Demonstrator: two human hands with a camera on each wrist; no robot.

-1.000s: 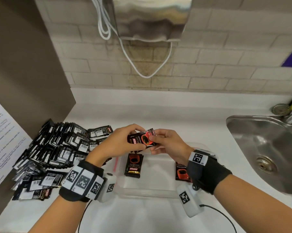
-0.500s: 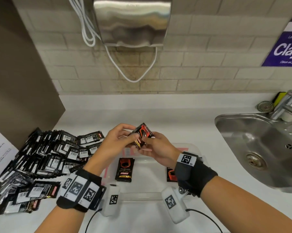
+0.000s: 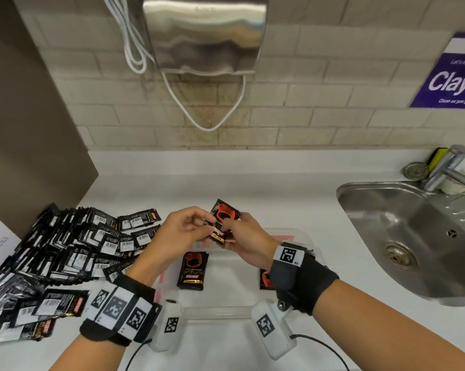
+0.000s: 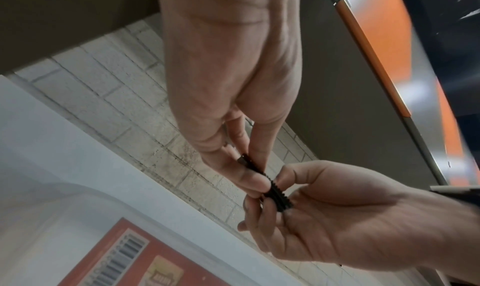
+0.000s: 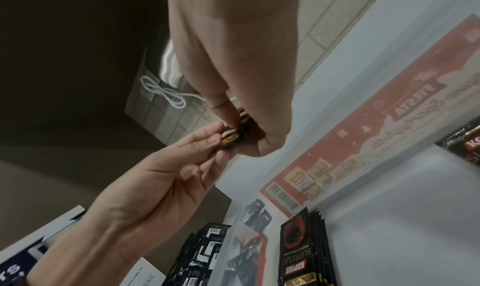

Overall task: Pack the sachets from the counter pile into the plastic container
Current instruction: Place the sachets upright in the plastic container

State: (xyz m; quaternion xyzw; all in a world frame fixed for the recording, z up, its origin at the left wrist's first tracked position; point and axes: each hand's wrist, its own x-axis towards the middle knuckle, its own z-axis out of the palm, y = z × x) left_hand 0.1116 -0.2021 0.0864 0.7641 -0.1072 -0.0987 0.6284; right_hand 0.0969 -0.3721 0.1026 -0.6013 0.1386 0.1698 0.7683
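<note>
Sachets (image 3: 223,223), a thin black stack with red cup print and serrated ends, pinched between both hands above far rim of plastic container (image 3: 293,234). Left hand (image 3: 182,234) at 9 o'clock of stack, thumb and fingertips nipping its edge; right hand (image 3: 246,238) at 3 o'clock, thumb and fingers curled round it. Wrist views confirm both grips on same stack, edges being squared. Count in stack not readable.

Step judged: aligning a picked batch before placement. Next move calls for lowering stack flat or on edge into container, beside loaded rows.

Container: clear, thin-walled, rounded corners, red label seen through base. Inside: one row of sachets (image 3: 191,271) at 7 o'clock of held stack, another (image 3: 266,279) at 5 o'clock, partly hidden by right wrist.

Counter pile (image 3: 65,253) at 9 o'clock, glossy foil, barcode backs up, fanned and slumped; likely slippery. Counter (image 3: 252,183) white, smooth. Steel sink (image 3: 413,236) at 3 o'clock.
</note>
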